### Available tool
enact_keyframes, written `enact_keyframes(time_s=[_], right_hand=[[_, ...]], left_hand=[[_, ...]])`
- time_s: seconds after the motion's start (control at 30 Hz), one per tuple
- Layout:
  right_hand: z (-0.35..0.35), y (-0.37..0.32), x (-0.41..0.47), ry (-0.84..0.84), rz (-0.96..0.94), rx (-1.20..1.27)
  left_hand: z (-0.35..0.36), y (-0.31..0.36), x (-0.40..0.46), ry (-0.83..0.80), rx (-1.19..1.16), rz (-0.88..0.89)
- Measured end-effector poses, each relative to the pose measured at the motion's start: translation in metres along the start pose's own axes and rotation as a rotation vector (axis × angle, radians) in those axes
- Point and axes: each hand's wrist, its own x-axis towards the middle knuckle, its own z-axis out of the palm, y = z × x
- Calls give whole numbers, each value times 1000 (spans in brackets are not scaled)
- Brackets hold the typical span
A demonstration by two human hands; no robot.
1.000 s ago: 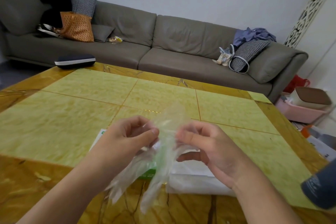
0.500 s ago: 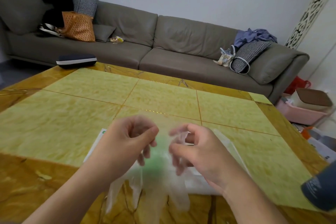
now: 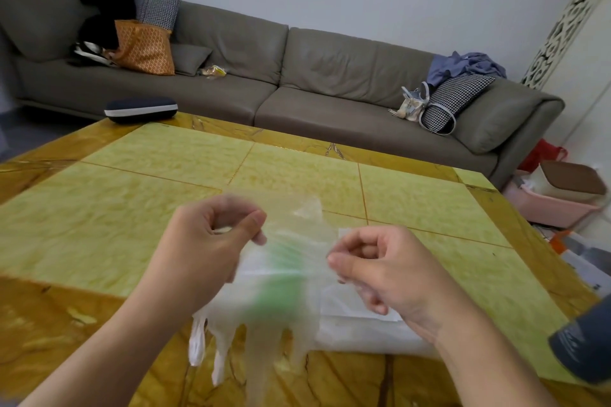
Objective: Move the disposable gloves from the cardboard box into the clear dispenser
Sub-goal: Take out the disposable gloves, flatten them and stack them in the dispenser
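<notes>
A thin clear disposable glove (image 3: 264, 307) hangs spread out between my two hands, cuff up and fingers dangling down over the table's near edge. My left hand (image 3: 205, 248) pinches the cuff's left side between thumb and fingers. My right hand (image 3: 373, 268) pinches the cuff's right side. Behind the glove, blurred through the plastic, lies the white and green cardboard box (image 3: 277, 281). To its right a pale, clear flat thing (image 3: 363, 327) rests on the table; I cannot tell whether it is the dispenser.
The yellow-green and amber stone table (image 3: 132, 225) stretches ahead toward a grey sofa (image 3: 330, 86). A dark blue case (image 3: 140, 109) sits at the table's far left edge. A dark grey object (image 3: 585, 350) intrudes at the right. Pink tubs (image 3: 549, 205) stand on the floor to the right.
My hands have drawn apart, stretching the glove from a bunched strip into a flat open sheet with its fingers hanging down.
</notes>
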Motion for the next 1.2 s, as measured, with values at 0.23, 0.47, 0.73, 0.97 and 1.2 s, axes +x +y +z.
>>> enact_keyframes(time_s=[0.23, 0.47, 0.73, 0.97, 1.2], right_hand=[[-16, -6, -1, 100, -179, 11], [6, -6, 1, -13, -190, 6], [-27, -3, -2, 51, -108, -15], [-34, 2, 2, 223, -59, 44], [-53, 25, 11, 371, 153, 35]], left_hand=[[0, 10, -4, -123, -101, -44], [10, 20, -13, -426, -29, -95], [-7, 12, 0, -257, -155, -208], [14, 12, -3, -74, -141, -121], [50, 53, -16, -30, 328, 526]])
